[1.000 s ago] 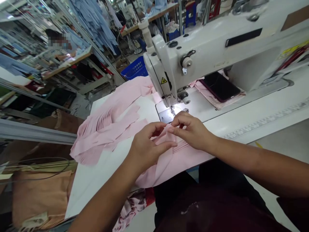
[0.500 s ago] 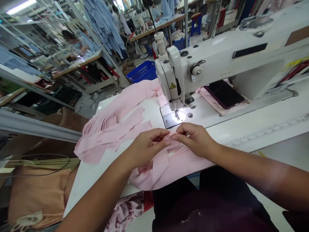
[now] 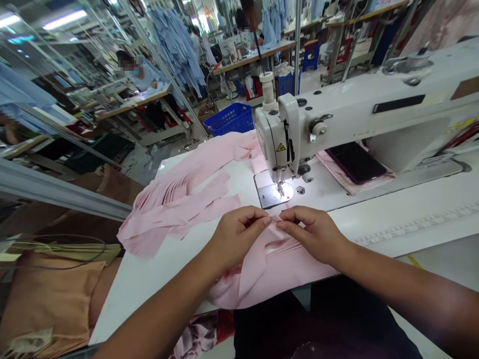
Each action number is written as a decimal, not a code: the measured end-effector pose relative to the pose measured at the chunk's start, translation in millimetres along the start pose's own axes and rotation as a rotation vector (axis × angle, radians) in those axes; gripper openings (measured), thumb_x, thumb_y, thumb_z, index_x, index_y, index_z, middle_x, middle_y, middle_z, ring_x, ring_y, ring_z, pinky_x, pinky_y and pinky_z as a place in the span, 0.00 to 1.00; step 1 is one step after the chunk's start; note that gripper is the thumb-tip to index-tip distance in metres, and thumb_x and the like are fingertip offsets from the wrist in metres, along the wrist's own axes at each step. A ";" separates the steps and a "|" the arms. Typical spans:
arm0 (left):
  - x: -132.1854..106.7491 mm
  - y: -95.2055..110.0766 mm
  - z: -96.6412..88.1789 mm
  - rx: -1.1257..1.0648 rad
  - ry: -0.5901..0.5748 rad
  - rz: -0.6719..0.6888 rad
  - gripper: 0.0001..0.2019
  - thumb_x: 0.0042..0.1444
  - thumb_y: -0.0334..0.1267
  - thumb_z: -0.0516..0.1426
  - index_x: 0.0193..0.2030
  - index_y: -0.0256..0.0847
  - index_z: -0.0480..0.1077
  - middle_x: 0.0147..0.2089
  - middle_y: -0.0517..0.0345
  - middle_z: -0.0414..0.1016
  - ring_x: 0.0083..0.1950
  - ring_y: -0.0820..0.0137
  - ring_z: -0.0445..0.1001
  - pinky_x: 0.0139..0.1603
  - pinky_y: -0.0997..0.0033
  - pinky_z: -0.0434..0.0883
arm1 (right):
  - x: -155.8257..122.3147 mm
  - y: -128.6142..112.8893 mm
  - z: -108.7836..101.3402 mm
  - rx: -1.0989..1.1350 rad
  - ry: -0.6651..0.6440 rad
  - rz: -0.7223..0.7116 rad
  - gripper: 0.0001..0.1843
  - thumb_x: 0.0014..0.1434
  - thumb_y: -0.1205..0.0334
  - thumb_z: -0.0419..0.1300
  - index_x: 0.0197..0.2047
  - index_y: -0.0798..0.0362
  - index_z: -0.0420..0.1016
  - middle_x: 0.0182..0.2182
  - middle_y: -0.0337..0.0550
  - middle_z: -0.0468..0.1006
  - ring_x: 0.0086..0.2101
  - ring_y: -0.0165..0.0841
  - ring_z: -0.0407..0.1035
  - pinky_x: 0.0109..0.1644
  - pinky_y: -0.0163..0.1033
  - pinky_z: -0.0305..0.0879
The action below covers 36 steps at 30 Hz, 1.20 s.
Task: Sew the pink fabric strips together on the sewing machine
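From my remote view, a pile of cut pink fabric strips lies at the left of the white tabletop, while the left hand and right hand pinch a folded pink fabric piece between closed fingers, tips almost meeting, just short of the needle plate, with nothing under the needle yet. Further right, the sewing machine bears a yellow warning triangle, but I can read no brand, and the tape measure is too small to read.

Left hand and right hand pinch pale pink fabric (folded, layered) just in front of a sewing machine's needle plate.
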State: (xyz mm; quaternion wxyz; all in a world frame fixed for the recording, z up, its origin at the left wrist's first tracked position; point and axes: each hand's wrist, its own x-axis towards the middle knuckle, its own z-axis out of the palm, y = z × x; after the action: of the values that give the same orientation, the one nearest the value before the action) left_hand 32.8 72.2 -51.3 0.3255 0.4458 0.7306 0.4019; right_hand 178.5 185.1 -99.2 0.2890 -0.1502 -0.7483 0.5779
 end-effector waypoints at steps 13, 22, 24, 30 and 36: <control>1.7 -0.3 4.7 -0.046 0.069 0.015 0.10 0.55 0.43 0.56 0.32 0.38 0.73 0.31 0.60 0.72 0.34 0.72 0.69 0.36 0.74 0.66 | 1.3 -2.4 2.0 0.115 -0.013 0.146 0.12 0.59 0.53 0.59 0.30 0.52 0.73 0.26 0.36 0.73 0.29 0.30 0.66 0.34 0.34 0.63; 3.1 -3.8 5.2 0.074 0.071 0.053 0.10 0.56 0.42 0.53 0.32 0.39 0.72 0.29 0.61 0.70 0.32 0.72 0.67 0.34 0.73 0.65 | 2.8 -3.4 3.0 0.142 -0.040 0.237 0.15 0.57 0.49 0.60 0.30 0.52 0.72 0.27 0.38 0.72 0.30 0.31 0.66 0.36 0.36 0.64; 3.2 -3.9 4.3 0.078 0.080 0.046 0.11 0.55 0.43 0.53 0.32 0.39 0.72 0.28 0.61 0.70 0.31 0.72 0.67 0.33 0.73 0.64 | 1.7 -3.0 3.0 0.186 -0.047 0.257 0.15 0.57 0.48 0.60 0.35 0.52 0.73 0.29 0.39 0.73 0.31 0.32 0.67 0.37 0.37 0.65; 12.1 -2.1 -2.1 0.109 0.063 0.035 0.11 0.56 0.43 0.54 0.31 0.40 0.73 0.29 0.61 0.73 0.32 0.72 0.69 0.33 0.73 0.65 | -1.0 0.1 -1.9 0.197 -0.050 0.222 0.18 0.58 0.52 0.60 0.48 0.52 0.68 0.25 0.35 0.70 0.27 0.30 0.64 0.33 0.36 0.63; 56.9 1.7 -3.2 0.413 -0.037 0.047 0.07 0.54 0.34 0.57 0.28 0.45 0.77 0.35 0.63 0.77 0.37 0.70 0.73 0.39 0.73 0.67 | 23.0 8.5 -15.2 -0.274 -0.113 0.157 0.07 0.61 0.60 0.54 0.35 0.51 0.72 0.26 0.37 0.72 0.27 0.31 0.65 0.31 0.36 0.61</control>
State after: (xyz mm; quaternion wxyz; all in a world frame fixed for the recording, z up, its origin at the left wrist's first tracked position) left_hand 8.6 123.7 -55.0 0.2311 0.5274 0.7808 0.2427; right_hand 168.7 212.2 -98.8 0.1772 -0.2133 -0.8211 0.4989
